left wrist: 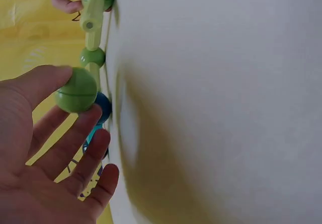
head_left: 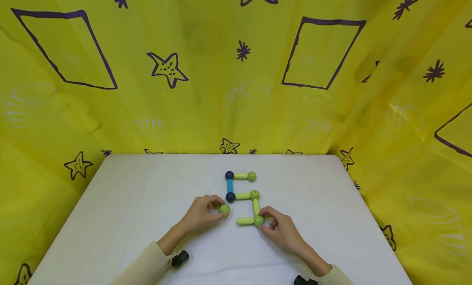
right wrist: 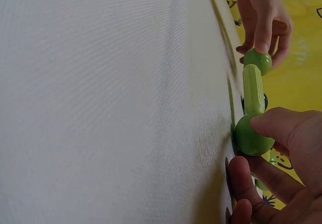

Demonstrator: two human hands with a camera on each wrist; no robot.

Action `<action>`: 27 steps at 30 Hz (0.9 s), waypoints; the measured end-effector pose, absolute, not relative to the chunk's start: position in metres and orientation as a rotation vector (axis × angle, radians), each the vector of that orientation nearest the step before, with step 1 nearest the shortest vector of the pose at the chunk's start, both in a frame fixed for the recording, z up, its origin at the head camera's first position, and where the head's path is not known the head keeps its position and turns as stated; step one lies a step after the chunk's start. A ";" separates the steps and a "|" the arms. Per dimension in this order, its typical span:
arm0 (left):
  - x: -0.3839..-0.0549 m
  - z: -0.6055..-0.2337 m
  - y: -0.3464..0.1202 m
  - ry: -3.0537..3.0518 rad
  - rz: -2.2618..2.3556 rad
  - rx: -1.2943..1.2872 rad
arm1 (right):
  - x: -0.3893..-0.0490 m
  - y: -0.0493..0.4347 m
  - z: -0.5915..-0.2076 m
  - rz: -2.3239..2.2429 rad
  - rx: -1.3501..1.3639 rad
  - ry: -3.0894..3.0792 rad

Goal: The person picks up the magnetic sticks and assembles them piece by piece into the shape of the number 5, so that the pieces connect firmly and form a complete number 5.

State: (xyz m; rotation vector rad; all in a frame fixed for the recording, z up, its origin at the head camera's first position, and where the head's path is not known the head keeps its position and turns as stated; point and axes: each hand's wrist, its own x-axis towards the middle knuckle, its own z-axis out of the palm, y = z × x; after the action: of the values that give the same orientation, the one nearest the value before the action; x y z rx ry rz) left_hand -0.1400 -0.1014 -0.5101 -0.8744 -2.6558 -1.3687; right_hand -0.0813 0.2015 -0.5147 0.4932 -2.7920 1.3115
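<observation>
Between thumb and fingers my left hand (head_left: 204,212) pinches a loose green ball (head_left: 224,210), held just above the table in the left wrist view. My right hand (head_left: 282,231) pinches the green corner ball (head_left: 259,220) at the near right of a joined figure. From that ball a light green rod (head_left: 245,221) points left, its free end bare and apart from the loose ball. Another light green rod (head_left: 256,207) runs up to a green ball (head_left: 255,194). Beyond it the figure continues through dark blue balls (head_left: 230,197) and a blue rod (head_left: 230,185), ending at a green ball (head_left: 251,176).
A white cloth covers the table (head_left: 155,178). Yellow patterned curtain (head_left: 206,108) hangs behind it and along both sides. Dark wrist devices (head_left: 180,258) sit at the cuffs of the pale sleeves (head_left: 145,264).
</observation>
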 end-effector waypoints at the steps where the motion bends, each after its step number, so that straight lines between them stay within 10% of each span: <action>1: -0.138 -0.511 -0.102 -2.677 -1.377 -0.890 | -0.081 0.201 -0.515 1.311 0.492 -2.795; 27: -0.136 -0.515 -0.098 -2.801 -1.326 -1.068 | -0.083 0.201 -0.515 1.312 0.497 -2.803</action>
State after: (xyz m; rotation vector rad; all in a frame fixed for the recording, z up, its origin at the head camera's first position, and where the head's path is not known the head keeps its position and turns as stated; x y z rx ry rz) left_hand -0.1359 -0.0982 -0.5154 -1.0678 -2.8009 -1.3261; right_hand -0.0826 0.2009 -0.5149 0.4965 -2.8031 1.3124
